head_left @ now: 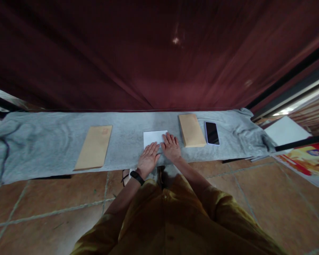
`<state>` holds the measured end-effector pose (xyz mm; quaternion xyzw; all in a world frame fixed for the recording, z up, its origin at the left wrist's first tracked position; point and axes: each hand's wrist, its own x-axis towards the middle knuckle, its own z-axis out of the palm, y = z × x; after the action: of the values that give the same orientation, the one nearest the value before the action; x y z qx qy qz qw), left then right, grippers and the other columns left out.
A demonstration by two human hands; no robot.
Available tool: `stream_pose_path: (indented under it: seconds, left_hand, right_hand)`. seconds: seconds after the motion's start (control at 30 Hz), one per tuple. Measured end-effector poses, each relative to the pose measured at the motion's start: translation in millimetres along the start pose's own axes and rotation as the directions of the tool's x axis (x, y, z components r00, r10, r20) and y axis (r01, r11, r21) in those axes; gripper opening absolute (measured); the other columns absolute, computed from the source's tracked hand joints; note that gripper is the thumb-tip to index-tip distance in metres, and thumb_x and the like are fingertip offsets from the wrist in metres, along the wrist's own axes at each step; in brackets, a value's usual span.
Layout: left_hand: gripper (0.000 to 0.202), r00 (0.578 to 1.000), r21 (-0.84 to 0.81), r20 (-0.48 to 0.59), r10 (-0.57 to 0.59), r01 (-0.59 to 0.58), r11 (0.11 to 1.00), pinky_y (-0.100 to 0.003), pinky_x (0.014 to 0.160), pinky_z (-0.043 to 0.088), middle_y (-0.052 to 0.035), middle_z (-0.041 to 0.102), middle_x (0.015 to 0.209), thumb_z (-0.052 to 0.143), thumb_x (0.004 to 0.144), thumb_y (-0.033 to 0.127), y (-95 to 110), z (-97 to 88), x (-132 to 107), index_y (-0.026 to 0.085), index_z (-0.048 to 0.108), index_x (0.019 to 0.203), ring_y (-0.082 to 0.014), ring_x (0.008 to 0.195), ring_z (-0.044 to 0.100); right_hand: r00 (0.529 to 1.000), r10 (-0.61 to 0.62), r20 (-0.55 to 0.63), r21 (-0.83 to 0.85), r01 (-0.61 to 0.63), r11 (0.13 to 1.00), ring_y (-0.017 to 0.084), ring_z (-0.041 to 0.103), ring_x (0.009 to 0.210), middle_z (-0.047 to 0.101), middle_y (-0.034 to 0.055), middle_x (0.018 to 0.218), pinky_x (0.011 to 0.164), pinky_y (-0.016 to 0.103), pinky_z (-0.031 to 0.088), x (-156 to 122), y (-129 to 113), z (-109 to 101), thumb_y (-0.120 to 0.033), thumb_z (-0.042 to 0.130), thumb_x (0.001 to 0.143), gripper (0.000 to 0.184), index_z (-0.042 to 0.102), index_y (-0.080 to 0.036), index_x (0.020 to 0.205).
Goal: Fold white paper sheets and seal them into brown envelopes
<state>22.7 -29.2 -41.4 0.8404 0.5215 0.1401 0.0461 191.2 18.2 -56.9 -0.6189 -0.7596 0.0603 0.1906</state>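
Note:
A white sheet of paper lies on the grey cloth in front of me, its near part covered by my hands. My left hand rests flat on its lower left part, fingers stretched out. On the right side of the paper lies my right hand, also flat with its fingers a little apart. Right of that hand is a thick stack of brown envelopes. Farther left sits a flatter brown envelope with a faint reddish mark in its upper corner.
A phone with a dark screen lies right of the stack. Grey cloth covers the long narrow surface, and a dark red curtain hangs behind it. At the right are a white panel and a colourful printed sheet.

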Motion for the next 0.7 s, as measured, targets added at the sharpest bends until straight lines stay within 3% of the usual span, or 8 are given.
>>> stream_pose_path:
  seconds: [0.13,0.23,0.37,0.43,0.7]
  left_hand:
    - [0.055,1.000,0.014,-0.012,0.001,0.000,1.000,-0.047,0.125,0.028,-0.0121,0.043,0.160,0.035,0.104,0.036,0,0.0,-1,0.013,0.045,0.153,-0.0247,0.151,0.036]
    - [0.052,0.999,0.022,-0.033,0.006,-0.005,1.000,-0.051,0.126,0.025,-0.0135,0.048,0.157,0.036,0.104,0.035,0,2.7,1,0.012,0.048,0.149,-0.0261,0.149,0.039]
    - [0.044,0.998,0.039,-0.057,0.006,-0.004,0.999,-0.054,0.125,0.025,-0.0157,0.065,0.139,0.042,0.101,0.031,-1,7.6,0,0.012,0.061,0.136,-0.0283,0.140,0.052]
    - [0.041,0.997,0.065,-0.068,0.020,-0.016,0.998,-0.055,0.124,0.027,-0.0156,0.070,0.131,0.045,0.100,0.029,-1,8.9,-2,0.013,0.066,0.130,-0.0299,0.134,0.057]
    - [0.039,0.992,0.056,-0.127,0.013,-0.006,0.998,-0.053,0.119,0.036,-0.0168,0.071,0.127,0.049,0.097,0.026,0,6.2,-6,0.013,0.070,0.127,-0.0321,0.131,0.058]
  right_hand:
    - [1.000,-0.024,-0.005,0.050,0.024,0.998,0.033,0.034,0.150,0.041,0.0148,0.160,0.122,0.058,0.025,2,1,-6,-0.037,0.041,0.106,0.051,0.046,-0.016,0.153]
    - [0.991,-0.131,0.017,0.128,0.128,0.983,0.029,0.036,0.150,0.045,0.0128,0.158,0.124,0.053,0.026,8,-3,-13,-0.036,0.041,0.107,0.047,0.053,-0.016,0.148]
    - [0.899,-0.423,0.111,0.275,0.381,0.883,0.020,0.047,0.142,0.058,0.0083,0.148,0.124,0.043,0.030,17,-19,-15,-0.032,0.038,0.108,0.040,0.065,-0.018,0.134]
    - [0.851,-0.505,0.143,0.316,0.444,0.839,0.018,0.052,0.137,0.063,0.0085,0.143,0.123,0.042,0.033,22,-27,-13,-0.028,0.038,0.108,0.038,0.067,-0.018,0.130]
    - [0.811,-0.544,0.216,0.284,0.481,0.829,0.018,0.053,0.136,0.061,0.0091,0.145,0.121,0.040,0.035,33,-32,-11,-0.027,0.041,0.108,0.035,0.067,-0.018,0.131]
